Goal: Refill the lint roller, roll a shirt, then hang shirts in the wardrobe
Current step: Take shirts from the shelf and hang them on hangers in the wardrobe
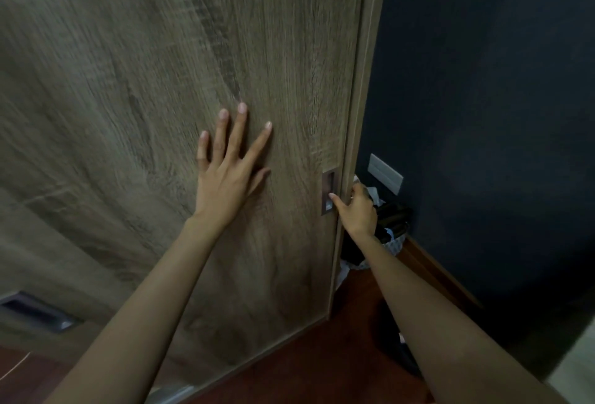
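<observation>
While I am standing close to the wood-grain sliding wardrobe door (128,81), I am pressing my left hand (225,178) flat on its panel, fingers straight and spread wide. My right hand (357,210) is gripping the door's right edge, fingers curling round behind it and out of sight, thumb lying at the recessed metal pull (328,192). No shirts or lint roller are showing. I am judging this step to be sliding the door, though I cannot tell which way. To do it well, I am thinking the palm should push level along the track while the right hand guides, without twisting the panel. Fingers wrapped round the edge risk being pinched. Just beyond the edge, a dark blue wall (483,81) and a cluttered basket (394,239) are showing.
</observation>
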Motion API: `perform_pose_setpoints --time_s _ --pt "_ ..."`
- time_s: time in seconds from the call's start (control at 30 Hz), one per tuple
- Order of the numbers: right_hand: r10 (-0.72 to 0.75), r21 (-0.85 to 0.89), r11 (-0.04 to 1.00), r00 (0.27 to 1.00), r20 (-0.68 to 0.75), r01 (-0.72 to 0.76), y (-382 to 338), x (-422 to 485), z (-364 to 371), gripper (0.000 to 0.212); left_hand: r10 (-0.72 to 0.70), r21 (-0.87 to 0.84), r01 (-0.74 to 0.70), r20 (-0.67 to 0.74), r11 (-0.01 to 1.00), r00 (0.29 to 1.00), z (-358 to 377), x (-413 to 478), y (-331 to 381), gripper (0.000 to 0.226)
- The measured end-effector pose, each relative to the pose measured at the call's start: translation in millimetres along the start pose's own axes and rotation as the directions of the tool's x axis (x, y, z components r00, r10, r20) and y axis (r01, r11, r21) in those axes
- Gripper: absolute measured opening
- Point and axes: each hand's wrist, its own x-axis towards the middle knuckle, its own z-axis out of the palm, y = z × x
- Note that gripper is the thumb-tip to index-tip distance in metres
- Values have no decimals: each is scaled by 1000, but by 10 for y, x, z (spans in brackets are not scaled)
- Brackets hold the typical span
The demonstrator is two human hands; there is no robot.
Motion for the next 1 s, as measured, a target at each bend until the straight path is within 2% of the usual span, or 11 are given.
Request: perform_pose_setpoints --time_s 0.23,0.57,0.77,0.9,1.0 --pt "-26 -50 998 999 32 28 32 -12 -26 51 12 51 -12 -9 999 1000 34 -23 8 72" --pt "-40 -187 981 995 89 56 28 46 -82 59 40 19 -40 16 999 999 37 -23 2 76" --pt "-45 -175 983 995 94 61 32 79 -76 55 37 3 -37 -4 999 999 48 -25 7 73" --pt "-55 -222 972 992 109 78 -16 89 -118 55 23 -40 -20 79 999 997 8 -20 39 77" --pt "-87 -196 972 974 211 130 35 160 -213 48 11 -79 0 136 997 991 -19 29 121 76"
